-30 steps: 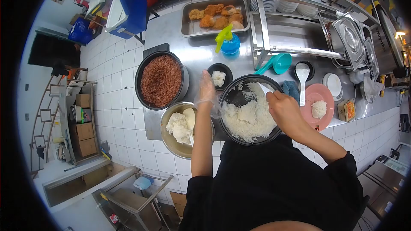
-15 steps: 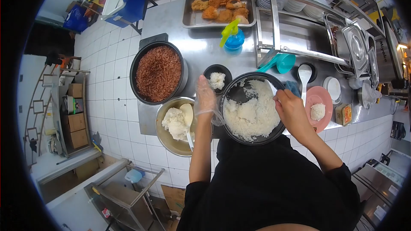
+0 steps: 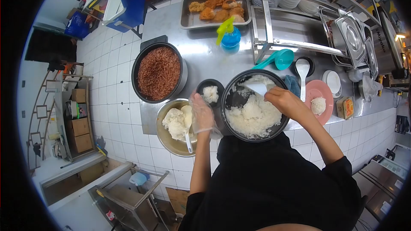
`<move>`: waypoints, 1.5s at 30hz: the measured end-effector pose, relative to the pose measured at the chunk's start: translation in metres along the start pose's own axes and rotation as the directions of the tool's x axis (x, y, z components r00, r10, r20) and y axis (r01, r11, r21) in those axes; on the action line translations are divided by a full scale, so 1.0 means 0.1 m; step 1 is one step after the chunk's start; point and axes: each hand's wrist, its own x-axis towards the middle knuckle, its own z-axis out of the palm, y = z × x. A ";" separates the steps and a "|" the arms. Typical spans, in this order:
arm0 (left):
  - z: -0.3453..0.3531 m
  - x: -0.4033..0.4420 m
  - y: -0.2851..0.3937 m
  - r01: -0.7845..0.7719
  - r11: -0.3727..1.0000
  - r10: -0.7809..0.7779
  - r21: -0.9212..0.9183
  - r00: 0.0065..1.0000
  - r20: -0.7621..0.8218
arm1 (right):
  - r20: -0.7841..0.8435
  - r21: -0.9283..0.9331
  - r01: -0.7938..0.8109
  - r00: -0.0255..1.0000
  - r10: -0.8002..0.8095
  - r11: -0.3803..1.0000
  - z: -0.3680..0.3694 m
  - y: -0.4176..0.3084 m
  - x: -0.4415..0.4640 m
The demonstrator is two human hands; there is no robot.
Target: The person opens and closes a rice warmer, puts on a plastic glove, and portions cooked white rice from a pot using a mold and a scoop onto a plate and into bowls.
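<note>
My right hand [image 3: 286, 102] grips the handle of a white rice paddle [image 3: 256, 87]. Its blade is over white rice [image 3: 253, 116] in a large black pot [image 3: 226, 107], where part of the dark bottom shows. My left hand [image 3: 202, 113], in a clear plastic glove, is open between that pot and a steel bowl [image 3: 162, 139]. Its fingers reach the near side of a small black bowl [image 3: 219, 86] with a lump of rice [image 3: 210, 94]; whether they touch it I cannot tell. The steel bowl contains white rice and a cream-coloured paddle [image 3: 187, 117].
Reddish-brown rice fills another pot [image 3: 183, 81] at the left. Behind are a tray [image 3: 185, 15] of fried pieces and a blue spray bottle [image 3: 231, 40]. A teal ladle [image 3: 284, 59], white spoon [image 3: 302, 70] and pink plate [image 3: 326, 90] lie right, below a metal rack [image 3: 308, 48].
The right hand has swung the paddle leftward across the pot's far side, and more dark bottom shows there. My left hand has shifted slightly down and left, its fingers now beside the small bowl.
</note>
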 end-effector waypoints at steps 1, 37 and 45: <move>-0.06 -0.06 0.11 -0.060 0.998 0.060 0.010 0.998 -0.011 | 0.007 0.022 -0.058 0.998 0.057 0.998 -0.07 -0.10 -0.03; 0.23 0.93 0.37 -0.338 0.928 0.373 -0.158 0.829 0.416 | 0.408 -0.151 -0.048 0.907 0.106 0.987 -0.22 -0.72 -0.07; 0.23 0.88 0.31 -0.378 0.913 0.407 -0.151 0.836 0.368 | 0.343 -0.029 -0.150 0.927 0.151 0.988 -0.64 -0.48 0.20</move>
